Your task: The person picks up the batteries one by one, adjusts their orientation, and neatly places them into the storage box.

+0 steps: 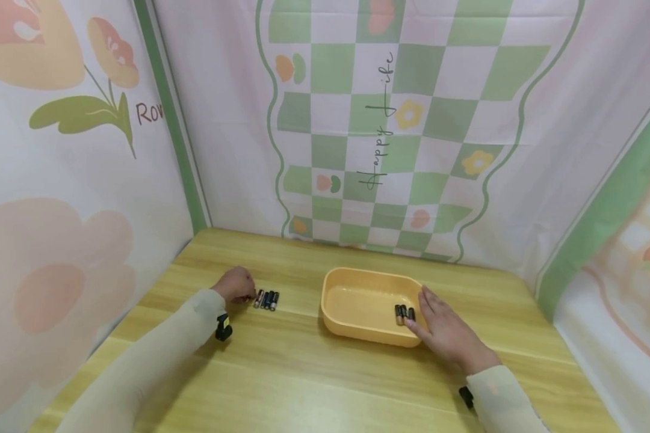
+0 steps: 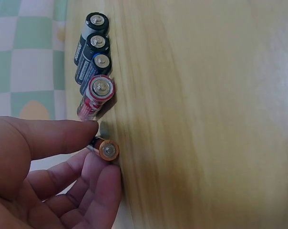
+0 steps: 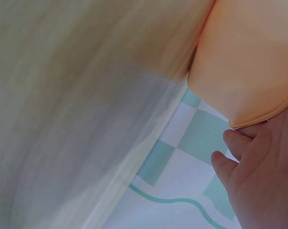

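Between thumb and fingers, my left hand (image 1: pixel 235 284) pinches a battery (image 2: pixel 108 150) with a copper-coloured end, low over the table. Beside it, a red-banded battery (image 2: pixel 93 99) and several dark batteries (image 2: pixel 89 55) lie side by side in a row, their button ends facing the same way in the left wrist view. My right hand (image 1: pixel 452 331) rests against the right end of a yellow-orange plastic tray (image 1: pixel 352 304), fingers extended along the outer side and thumb at the front rim. Inside that tray, near the right end, lie three black-and-copper batteries (image 1: pixel 404 314).
The wood-grain table (image 1: pixel 303 385) carries the tray right of the battery row. Behind it hangs a green-and-white checked curtain (image 1: pixel 379 138), and printed cloth (image 1: pixel 59 180) closes the left side. A black wrist camera (image 1: pixel 224 328) sits on the left sleeve.
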The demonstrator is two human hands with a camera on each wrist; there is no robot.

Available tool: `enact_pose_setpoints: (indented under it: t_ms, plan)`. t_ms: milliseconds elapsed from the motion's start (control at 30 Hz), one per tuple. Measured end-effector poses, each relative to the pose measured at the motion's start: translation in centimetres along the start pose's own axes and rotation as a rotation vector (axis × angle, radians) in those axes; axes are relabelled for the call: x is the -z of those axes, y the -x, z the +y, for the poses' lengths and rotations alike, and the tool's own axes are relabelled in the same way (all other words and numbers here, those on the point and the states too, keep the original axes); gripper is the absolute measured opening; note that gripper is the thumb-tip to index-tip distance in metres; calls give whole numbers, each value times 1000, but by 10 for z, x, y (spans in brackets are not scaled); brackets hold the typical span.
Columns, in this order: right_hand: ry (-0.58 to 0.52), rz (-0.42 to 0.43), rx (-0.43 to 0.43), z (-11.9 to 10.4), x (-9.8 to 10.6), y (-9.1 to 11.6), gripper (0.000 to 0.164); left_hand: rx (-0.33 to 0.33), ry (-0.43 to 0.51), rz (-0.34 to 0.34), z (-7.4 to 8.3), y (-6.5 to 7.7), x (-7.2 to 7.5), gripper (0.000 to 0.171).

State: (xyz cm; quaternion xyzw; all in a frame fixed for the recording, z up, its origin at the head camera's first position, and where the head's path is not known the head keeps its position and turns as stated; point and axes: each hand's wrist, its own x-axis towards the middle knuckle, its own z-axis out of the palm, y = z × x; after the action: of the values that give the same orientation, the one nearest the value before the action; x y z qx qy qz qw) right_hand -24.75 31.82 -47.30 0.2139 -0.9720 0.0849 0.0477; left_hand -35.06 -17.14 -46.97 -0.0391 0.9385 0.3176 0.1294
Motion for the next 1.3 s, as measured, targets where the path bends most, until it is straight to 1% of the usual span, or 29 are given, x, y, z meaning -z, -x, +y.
enact_pose_setpoints:
  t_ms: [67,233,300,433,567,700,833,967,1000,1100,1200,1233,1300]
  plan:
    - [-2,-2,-1,0,1,0,85,5,-4,-3,1,1,2,15]
    - [-5,-12,-8,2,1,0,85,1,-32,-9,4,3,5,27]
    - [-6,-14,-10,3,1,0,86,1,-35,-7,4,4,5,23]
    - [-7,-13,-10,3,1,1,86,2,-26,2,3,4,5,3]
    - [-7,-11,-9,3,0,1,86,-23,-11,-14,-2,-1,5,7]
    - [-11,-3,-7,2,-1,0,85,-76,22,-45,-10,-5,7,10]
    - [-9,6,-5,3,-1,0,85,-135,101,-96,-15,-5,13,14]
    - [-2,10,-3,3,-2,0,85,-175,189,-163,-16,-1,19,14]
    - [0,11,1,3,-2,0,85,-177,224,-180,-16,0,21,15]
    - [-4,9,2,3,-2,0,85,-171,367,-235,-16,1,24,21]
    - [-6,9,5,3,-2,0,85,-148,518,-285,-15,1,24,29]
    - [-8,9,4,3,-2,0,85,-142,552,-296,-14,1,25,31]
    - [-4,10,2,3,-2,-1,85,-134,589,-304,-12,1,25,34]
